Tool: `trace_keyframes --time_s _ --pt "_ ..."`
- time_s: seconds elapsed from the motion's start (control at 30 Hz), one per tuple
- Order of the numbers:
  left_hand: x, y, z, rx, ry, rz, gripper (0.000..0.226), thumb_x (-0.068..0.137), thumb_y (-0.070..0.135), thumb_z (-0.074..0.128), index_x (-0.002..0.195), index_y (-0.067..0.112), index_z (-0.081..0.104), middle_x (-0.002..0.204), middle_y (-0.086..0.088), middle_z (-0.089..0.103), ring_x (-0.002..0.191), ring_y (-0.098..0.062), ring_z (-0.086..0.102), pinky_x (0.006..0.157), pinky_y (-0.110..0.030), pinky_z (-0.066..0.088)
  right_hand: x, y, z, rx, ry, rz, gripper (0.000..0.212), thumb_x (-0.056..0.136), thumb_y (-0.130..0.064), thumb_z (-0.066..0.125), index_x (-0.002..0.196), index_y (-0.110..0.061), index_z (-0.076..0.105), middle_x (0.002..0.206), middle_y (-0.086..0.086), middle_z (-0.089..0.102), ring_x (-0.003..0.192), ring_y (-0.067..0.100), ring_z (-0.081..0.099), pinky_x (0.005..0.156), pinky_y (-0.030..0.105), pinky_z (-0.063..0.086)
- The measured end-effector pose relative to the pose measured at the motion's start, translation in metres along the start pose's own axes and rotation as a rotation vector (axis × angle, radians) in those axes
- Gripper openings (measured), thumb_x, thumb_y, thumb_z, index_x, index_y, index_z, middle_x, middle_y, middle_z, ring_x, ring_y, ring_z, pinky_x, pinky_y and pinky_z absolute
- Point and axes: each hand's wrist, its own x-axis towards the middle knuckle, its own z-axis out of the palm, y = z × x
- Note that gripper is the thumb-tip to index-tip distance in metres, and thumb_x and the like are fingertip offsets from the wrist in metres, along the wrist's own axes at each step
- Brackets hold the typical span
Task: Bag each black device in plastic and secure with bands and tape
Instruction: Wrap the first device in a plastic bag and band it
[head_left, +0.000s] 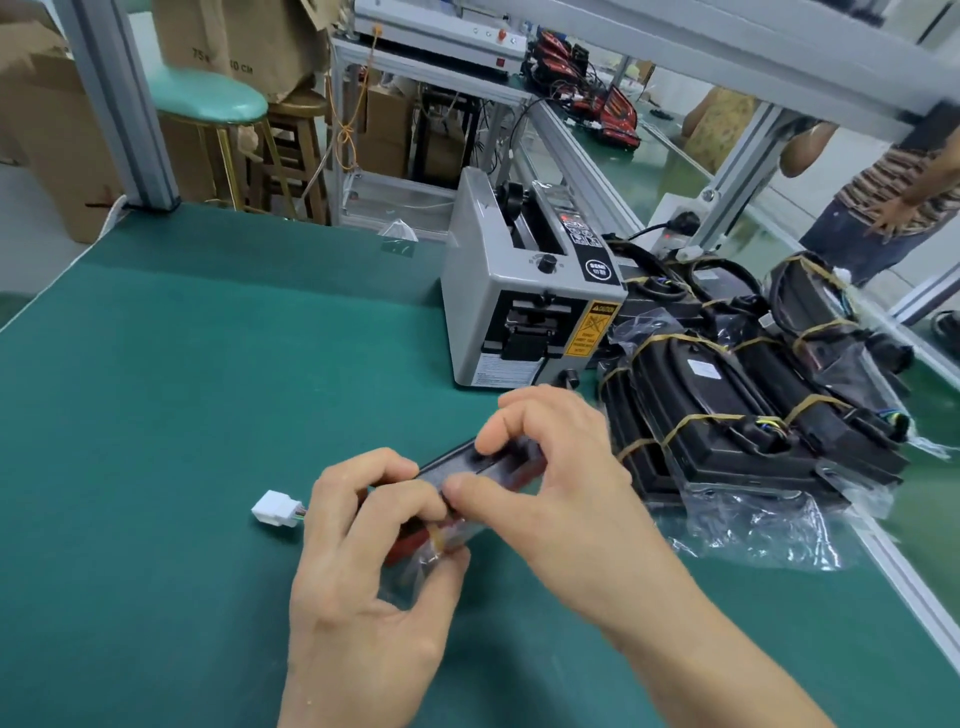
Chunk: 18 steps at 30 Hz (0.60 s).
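Your left hand (363, 525) and right hand (545, 467) both kept a closed grip on the black device (488, 462) — half in clear plastic — just above the green tabletop (208, 389). Behind it stood the tape dispenser (524, 306), its yellow label reading "CAUTION"; bagged, banded devices (737, 415) lay to its right.

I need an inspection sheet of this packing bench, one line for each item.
Surface: green mat, bare at the left.
Job's things: black device in plastic, held over the mat; bagged, banded pile at the right.
Clutter: nothing seen.
Hands: left hand and right hand both grip the device.
Cables: white connector on short wires, lying on the mat.
Surroundings: tape dispenser, stool, cardboard boxes, a person standing far right.
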Motion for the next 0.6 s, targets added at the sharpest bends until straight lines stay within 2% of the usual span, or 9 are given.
trace_keyframes --time_s 0.13,0.2,0.27,0.3,0.37,0.43,0.47,0.53,0.6 --pt "0.003 0.002 -0.002 0.13 -0.04 0.034 0.031 0.07 0.02 0.065 0.099 0.028 0.06 0.106 0.004 0.049 0.091 -0.028 0.056 0.077 -0.045 0.048 0.002 0.007 -0.003 0.105 -0.004 0.008 0.03 0.074 -0.017 0.074 0.086 -0.036 0.053 0.104 -0.028 0.048 0.109 -0.011 0.036 0.107 0.037 0.029" --pt "0.004 0.001 -0.002 0.143 -0.08 0.044 0.034 0.073 0.026 0.059 0.107 0.031 0.062 0.108 -0.003 0.049 0.091 -0.029 0.055 0.079 -0.048 0.048 0.001 0.012 -0.004 0.145 -0.009 0.013 0.029 0.079 -0.014 0.069 0.091 -0.037 0.055 0.102 -0.034 0.045 0.107 -0.005 0.041 0.106 0.037 0.031" --pt "0.005 0.001 -0.004 0.174 -0.118 0.077 0.037 0.074 0.028 0.057 0.11 0.032 0.065 0.109 -0.007 0.05 0.091 -0.025 0.052 0.082 -0.042 0.046 0.0 0.017 -0.009 0.191 -0.005 0.005 0.028 0.083 -0.015 0.066 0.095 -0.039 0.058 0.105 -0.032 0.049 0.106 -0.001 0.047 0.104 0.032 0.035" --pt "0.006 -0.001 -0.006 0.206 -0.129 0.088 0.037 0.075 0.029 0.057 0.11 0.031 0.069 0.11 -0.008 0.052 0.091 -0.024 0.052 0.083 -0.039 0.045 0.001 0.02 -0.015 0.252 0.011 0.006 0.026 0.083 -0.02 0.067 0.098 -0.041 0.059 0.107 -0.028 0.054 0.105 -0.001 0.049 0.101 0.025 0.036" --pt "0.012 -0.003 -0.01 0.277 -0.136 0.088 0.038 0.076 0.033 0.057 0.109 0.022 0.073 0.111 -0.01 0.058 0.094 -0.023 0.053 0.086 -0.036 0.043 0.003 0.033 -0.032 0.351 0.13 -0.025 0.027 0.078 -0.031 0.068 0.101 -0.043 0.061 0.111 -0.026 0.059 0.105 -0.009 0.051 0.091 0.007 0.035" --pt "0.019 -0.006 -0.013 0.326 -0.148 0.094 0.043 0.076 0.037 0.059 0.109 0.013 0.072 0.11 -0.009 0.064 0.095 -0.02 0.053 0.088 -0.026 0.043 0.009 0.054 -0.05 0.328 0.231 -0.042 0.039 0.071 -0.029 0.066 0.105 -0.046 0.058 0.114 -0.034 0.055 0.109 -0.016 0.047 0.088 0.001 0.034" --pt "0.021 -0.007 -0.014 0.333 -0.151 0.096 0.043 0.076 0.037 0.06 0.109 0.012 0.073 0.109 -0.007 0.065 0.095 -0.017 0.054 0.089 -0.019 0.041 0.012 0.067 -0.056 0.287 0.204 -0.017 0.046 0.07 -0.026 0.068 0.108 -0.049 0.055 0.115 -0.037 0.053 0.111 -0.018 0.045 0.091 0.003 0.034" --pt "0.024 -0.007 -0.016 0.286 -0.126 0.05 0.038 0.074 0.032 0.07 0.108 0.014 0.073 0.108 -0.001 0.067 0.091 -0.007 0.055 0.088 -0.006 0.038 0.02 0.089 -0.055 0.206 0.026 0.068 0.066 0.074 -0.015 0.076 0.122 -0.049 0.046 0.124 -0.034 0.049 0.121 -0.012 0.042 0.104 0.015 0.034" --pt "0.022 -0.011 -0.019 0.146 -0.06 -0.054 0.039 0.067 0.021 0.084 0.105 0.021 0.073 0.107 0.008 0.068 0.079 -0.002 0.055 0.083 0.0 0.037 0.029 0.101 -0.043 0.243 -0.161 0.151 0.084 0.074 -0.007 0.08 0.139 -0.037 0.036 0.142 -0.017 0.043 0.135 0.001 0.036 0.114 0.028 0.028"
